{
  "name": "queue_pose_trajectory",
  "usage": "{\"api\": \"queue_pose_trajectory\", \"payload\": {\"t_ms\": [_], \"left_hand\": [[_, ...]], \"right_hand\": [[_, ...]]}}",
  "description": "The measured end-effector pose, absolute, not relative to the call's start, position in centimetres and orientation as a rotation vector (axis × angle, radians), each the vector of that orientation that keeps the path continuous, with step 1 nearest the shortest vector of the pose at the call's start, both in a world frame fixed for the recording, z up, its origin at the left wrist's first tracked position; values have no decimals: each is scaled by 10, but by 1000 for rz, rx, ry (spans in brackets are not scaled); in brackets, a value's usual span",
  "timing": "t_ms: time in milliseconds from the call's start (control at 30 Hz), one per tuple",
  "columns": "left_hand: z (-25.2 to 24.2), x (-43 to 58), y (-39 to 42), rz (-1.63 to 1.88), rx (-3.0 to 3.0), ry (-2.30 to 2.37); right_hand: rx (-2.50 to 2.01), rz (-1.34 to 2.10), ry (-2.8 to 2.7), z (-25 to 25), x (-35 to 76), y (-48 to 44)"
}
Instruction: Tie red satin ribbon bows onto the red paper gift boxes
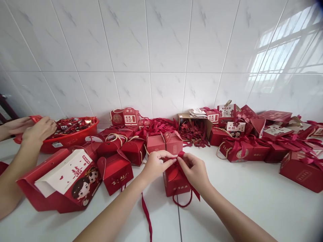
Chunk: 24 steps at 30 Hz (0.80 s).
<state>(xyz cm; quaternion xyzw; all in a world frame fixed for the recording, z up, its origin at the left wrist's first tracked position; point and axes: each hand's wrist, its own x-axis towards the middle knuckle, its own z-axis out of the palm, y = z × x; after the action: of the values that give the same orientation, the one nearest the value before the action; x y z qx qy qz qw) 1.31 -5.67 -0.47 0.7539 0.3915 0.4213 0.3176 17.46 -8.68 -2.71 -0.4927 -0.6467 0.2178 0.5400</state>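
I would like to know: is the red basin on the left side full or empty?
The red basin looks full: shiny packets are heaped to about the rim; what lies beneath is hidden.

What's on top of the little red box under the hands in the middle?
Dark red ribbon, pinched by the left hand and right hand over the box. They cover part of its top, so that bit is hidden.

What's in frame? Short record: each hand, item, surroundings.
left hand: pinching dark-red ribbon
right hand: also pinching ribbon
work item: red gift box under both hands, rope handle on near side
left side: co-worker's hands beside red basin of shiny packets
right side: ribboned red gift boxes
backdrop: white tiled wall
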Motion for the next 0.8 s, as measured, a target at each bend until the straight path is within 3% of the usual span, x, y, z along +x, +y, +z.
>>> {"api": "queue_pose_trajectory", "payload": {"t_ms": [533,800], "left_hand": [[-21,20,-64,1208,1991,1108],[-19,21,-66,1221,1901,1057]], "right_hand": [[-1179,440,-1662,-34,180,-90],[-1139,1047,-1465,-34,182,-88]]}}
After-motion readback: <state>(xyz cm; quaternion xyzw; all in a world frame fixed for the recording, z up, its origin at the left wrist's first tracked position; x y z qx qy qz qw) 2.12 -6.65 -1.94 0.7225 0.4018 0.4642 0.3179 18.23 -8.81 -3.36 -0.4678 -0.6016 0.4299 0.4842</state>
